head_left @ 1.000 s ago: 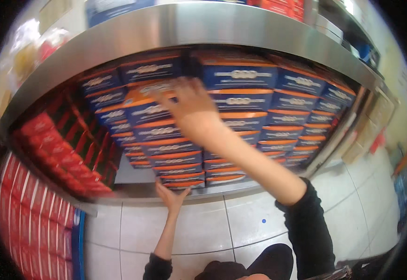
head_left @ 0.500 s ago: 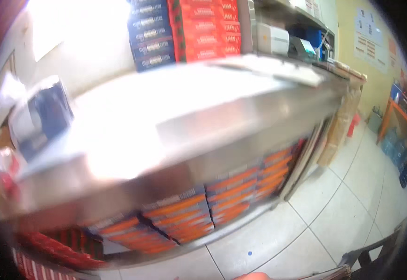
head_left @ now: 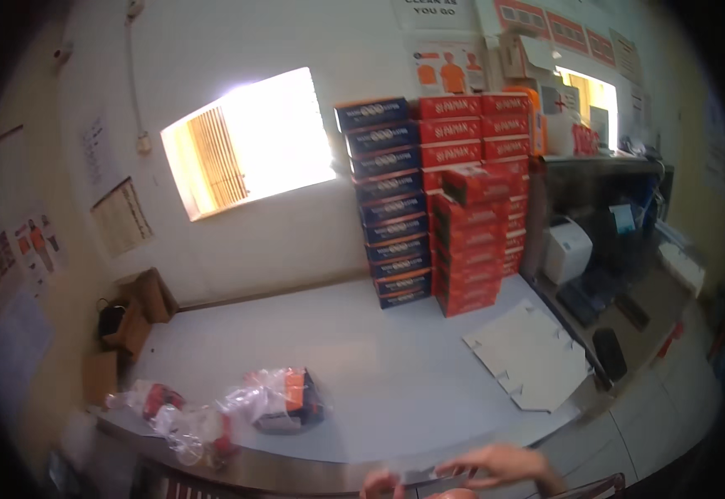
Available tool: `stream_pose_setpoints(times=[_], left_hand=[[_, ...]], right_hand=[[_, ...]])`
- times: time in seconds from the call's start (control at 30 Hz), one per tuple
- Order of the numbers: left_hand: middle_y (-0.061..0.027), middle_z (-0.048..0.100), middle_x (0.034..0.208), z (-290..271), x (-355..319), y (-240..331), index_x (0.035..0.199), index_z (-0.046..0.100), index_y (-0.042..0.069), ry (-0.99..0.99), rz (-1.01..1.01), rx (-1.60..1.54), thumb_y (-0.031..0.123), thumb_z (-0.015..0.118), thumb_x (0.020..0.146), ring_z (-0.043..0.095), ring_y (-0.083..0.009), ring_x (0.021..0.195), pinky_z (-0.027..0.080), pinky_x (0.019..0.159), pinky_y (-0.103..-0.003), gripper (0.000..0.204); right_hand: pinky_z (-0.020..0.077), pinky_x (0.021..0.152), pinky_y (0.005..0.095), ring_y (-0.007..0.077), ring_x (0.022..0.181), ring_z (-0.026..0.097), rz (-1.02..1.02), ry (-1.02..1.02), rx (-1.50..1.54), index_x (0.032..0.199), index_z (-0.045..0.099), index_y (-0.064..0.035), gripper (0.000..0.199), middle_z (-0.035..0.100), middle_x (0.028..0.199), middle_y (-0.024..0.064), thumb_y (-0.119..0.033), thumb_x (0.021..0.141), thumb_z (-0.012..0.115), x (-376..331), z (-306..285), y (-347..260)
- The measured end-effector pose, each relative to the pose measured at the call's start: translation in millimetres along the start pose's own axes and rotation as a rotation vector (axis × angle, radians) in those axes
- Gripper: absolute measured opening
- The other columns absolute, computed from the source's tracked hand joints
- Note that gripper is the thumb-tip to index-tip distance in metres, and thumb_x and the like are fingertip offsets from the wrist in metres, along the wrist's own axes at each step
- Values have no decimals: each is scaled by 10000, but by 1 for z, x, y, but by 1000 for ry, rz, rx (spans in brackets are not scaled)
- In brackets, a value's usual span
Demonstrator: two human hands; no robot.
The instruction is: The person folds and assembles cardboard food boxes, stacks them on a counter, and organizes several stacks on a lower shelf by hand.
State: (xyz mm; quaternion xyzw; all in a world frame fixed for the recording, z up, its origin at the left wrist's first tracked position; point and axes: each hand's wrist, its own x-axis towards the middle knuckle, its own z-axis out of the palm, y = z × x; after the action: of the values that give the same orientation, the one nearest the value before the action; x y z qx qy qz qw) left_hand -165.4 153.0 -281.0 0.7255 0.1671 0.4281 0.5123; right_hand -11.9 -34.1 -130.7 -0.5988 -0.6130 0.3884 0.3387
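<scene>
At the lower edge, in front of the table's near edge, my left hand (head_left: 381, 484) shows only its curled fingers. My right hand (head_left: 499, 466) reaches in from the right, its bent fingers pointing toward the left hand. Between them is a small pale greyish patch, too blurred to name; both hands seem closed on it. Ahead, a clear plastic bag with a dark blue and orange pack (head_left: 291, 399) lies on the white table (head_left: 362, 358). Left of it is a crumpled clear plastic bag (head_left: 188, 428) with red parts. A flat white cardboard piece (head_left: 533, 358) with slots lies toward the right.
Stacks of dark blue boxes (head_left: 395, 224) and red boxes (head_left: 469, 258) stand against the back wall. Brown cardboard boxes (head_left: 133, 320) sit at the left corner. On the right, a dark counter holds a white machine (head_left: 568, 249) and a black handheld device (head_left: 608, 353).
The view has swung up and left, from the shelf of boxes under the table to the tabletop and walls. Both hands have come into view at the bottom.
</scene>
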Motion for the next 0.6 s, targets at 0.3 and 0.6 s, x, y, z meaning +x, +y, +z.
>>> stream_pose_setpoints(times=[0.3, 0.6], left_hand=[[-150, 627, 857, 128, 277, -98, 1409, 48, 38, -121, -404, 88, 363, 607, 868, 662, -223, 655, 511, 564, -294, 844], [-284, 479, 1196, 222, 425, -161, 1317, -352, 34, 328, -506, -298, 498, 702, 757, 647, -302, 825, 577, 564, -334, 1281]], right_hand=[[443, 915, 404, 289, 1096, 532, -463, 469, -881, 1218, 523, -107, 463, 554, 1144, 131, -135, 781, 672, 170, -336, -127], [245, 1082, 499, 318, 1315, 333, -623, 1286, -1740, 1328, 445, -211, 643, 422, 1360, 161, -626, 838, 477, 326, -568, -180]])
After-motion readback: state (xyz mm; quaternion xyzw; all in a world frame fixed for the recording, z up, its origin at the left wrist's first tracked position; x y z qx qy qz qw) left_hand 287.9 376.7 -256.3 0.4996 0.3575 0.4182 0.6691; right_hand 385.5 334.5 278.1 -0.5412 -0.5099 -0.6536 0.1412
